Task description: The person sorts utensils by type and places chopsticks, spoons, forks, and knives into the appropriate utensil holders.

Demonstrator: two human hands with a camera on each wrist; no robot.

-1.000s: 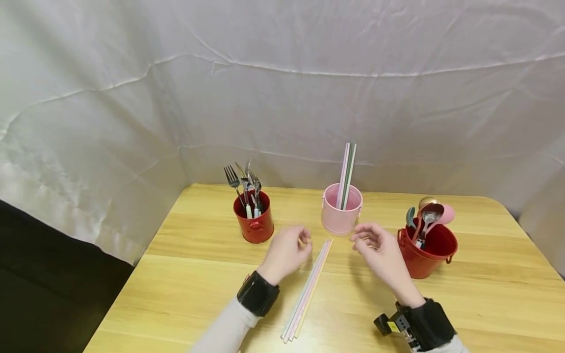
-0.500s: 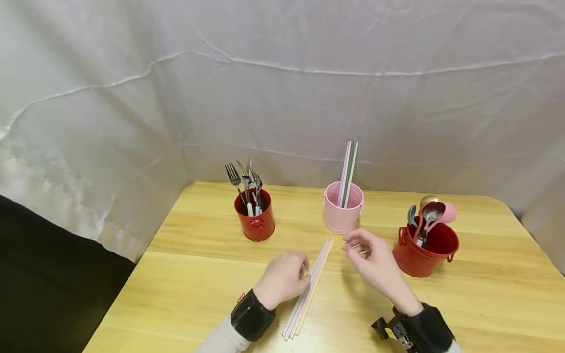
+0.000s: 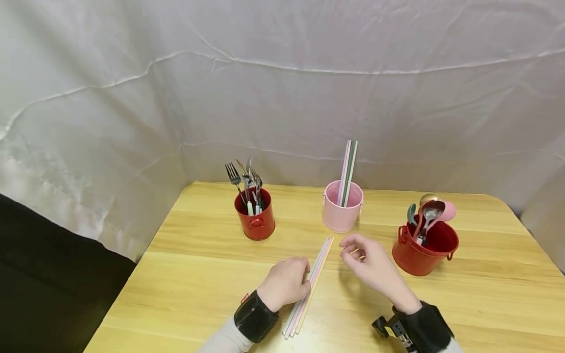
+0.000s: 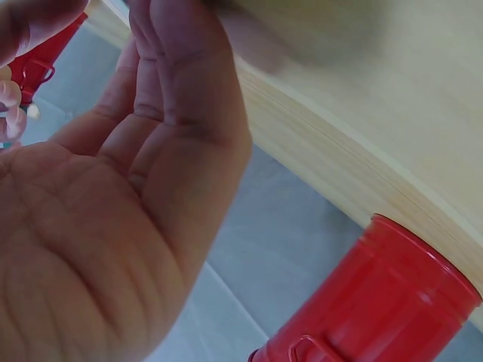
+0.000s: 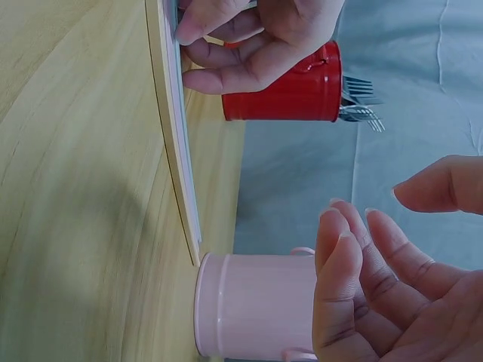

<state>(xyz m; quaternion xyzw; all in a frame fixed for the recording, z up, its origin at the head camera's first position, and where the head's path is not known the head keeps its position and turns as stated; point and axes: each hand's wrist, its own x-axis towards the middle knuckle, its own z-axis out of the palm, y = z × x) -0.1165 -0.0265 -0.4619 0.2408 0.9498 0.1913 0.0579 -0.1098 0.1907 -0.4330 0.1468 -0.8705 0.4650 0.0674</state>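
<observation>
A small bundle of long pastel drinking straws (image 3: 295, 318) lies slantwise on the table in the head view. Over its middle is my left hand (image 3: 286, 282); in the right wrist view, the fingertips (image 5: 198, 80) of that hand are at the straws' side, and no pinch around them shows. My right hand (image 3: 372, 267) hovers right of the bundle's far end, fingers loosely bent, holding nothing. Beyond the straws stands a pink bucket (image 3: 339, 219) with several upright straws (image 3: 347, 174) in it. In the left wrist view, the left fingertips run out of frame.
At the back left, a red bucket (image 3: 257, 228) holds forks and other cutlery (image 3: 249, 181). A second red bucket (image 3: 417, 257), right of my right hand, holds several spoons (image 3: 430, 213). Grey cloth (image 3: 282, 108) hangs behind the wooden table (image 3: 185, 274).
My left hand has come down and nearer to me, from beside the straws' far end to their middle. My right hand has shifted slightly left and nearer. The straws look unmoved.
</observation>
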